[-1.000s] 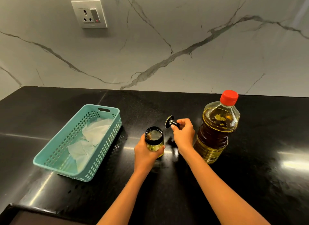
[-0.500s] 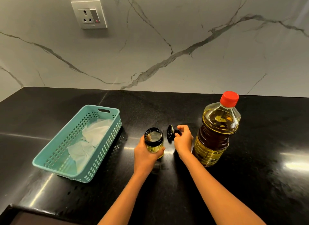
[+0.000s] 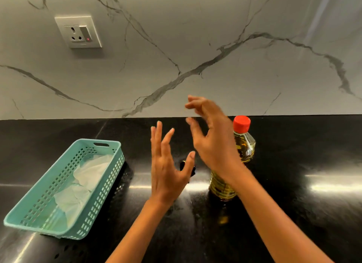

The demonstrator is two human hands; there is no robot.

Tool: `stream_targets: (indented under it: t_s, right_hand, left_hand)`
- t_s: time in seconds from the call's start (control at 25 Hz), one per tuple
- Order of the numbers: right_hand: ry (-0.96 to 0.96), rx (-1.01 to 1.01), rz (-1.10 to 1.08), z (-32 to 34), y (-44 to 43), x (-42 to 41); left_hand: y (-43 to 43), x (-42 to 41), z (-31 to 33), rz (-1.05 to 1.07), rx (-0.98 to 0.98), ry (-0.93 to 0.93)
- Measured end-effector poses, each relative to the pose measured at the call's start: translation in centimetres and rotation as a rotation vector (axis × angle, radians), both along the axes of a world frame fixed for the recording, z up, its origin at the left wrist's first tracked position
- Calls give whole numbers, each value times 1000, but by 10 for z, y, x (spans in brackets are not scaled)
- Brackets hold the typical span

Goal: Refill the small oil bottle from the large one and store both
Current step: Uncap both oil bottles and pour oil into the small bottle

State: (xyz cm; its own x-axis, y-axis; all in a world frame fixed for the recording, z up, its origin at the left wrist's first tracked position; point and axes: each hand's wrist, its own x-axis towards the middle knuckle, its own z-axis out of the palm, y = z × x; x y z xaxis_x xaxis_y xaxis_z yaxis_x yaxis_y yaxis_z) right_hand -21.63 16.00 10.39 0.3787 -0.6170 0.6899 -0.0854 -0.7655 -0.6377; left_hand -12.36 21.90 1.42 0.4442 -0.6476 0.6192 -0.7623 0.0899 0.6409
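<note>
Both hands are raised above the countertop [image 3: 293, 213] and hold nothing. The left hand [image 3: 166, 170] has its fingers straight and spread, palm turned inward. The right hand [image 3: 213, 143] is higher, with relaxed, slightly bent fingers, and its wrist passes in front of the large oil bottle [image 3: 245, 147] without gripping it.

The large oil bottle stands upright on the countertop toward the right, with its red cap [image 3: 241, 123] fitted. With the cap on, pouring has evidently not started.

The small oil bottle is not plainly visible. A small dark shape [image 3: 183, 163] shows just behind the left thumb, between the two hands; it may be part of the small bottle, but the left hand covers too much to confirm this.

The teal basket [image 3: 105, 186] sits to the left, well apart from the large bottle, and holds a crumpled white liner [image 3: 92, 174]. Its position within reach suggests it is the storage place for both bottles, with the liner there to catch drips. A wall socket [image 3: 78, 31] is mounted above it.

Judged state: preparation only. The next action likely requires the right hand to grasp the large bottle and remove its cap
</note>
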Motion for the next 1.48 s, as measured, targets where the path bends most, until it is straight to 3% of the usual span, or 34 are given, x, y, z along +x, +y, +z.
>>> stream_targets:
  t_s: [0.16,0.32,0.44,0.68,0.88,1.08,1.32,1.48]
  right_hand:
    - [177,-211,-241,29,-18,-49]
    - [388,-61,-325,16,-35,-83]
    - [341,14,-293,8,-36,-88]
    - [253,38,-278,9,-37,-82]
    - [302,44,-218,10,-39,-84]
    - [362,217,108,23,-47,-97]
    - [365,5,-178,13,-49,-91]
    - [334,90,-98,16,-48,-93]
  left_hand:
    - [-26,-34,31,-275,108,45]
    - [-39,-55,32,-404,216,177]
    - [-39,-60,31,-441,169,300]
    - [-42,-56,34,-471,124,360]
    - [-42,-55,33,-497,119,411]
    - [-43,-57,32,-479,125,409]
    - [-43,-58,32,-459,95,395]
    - [-44,-57,30,-475,80,406]
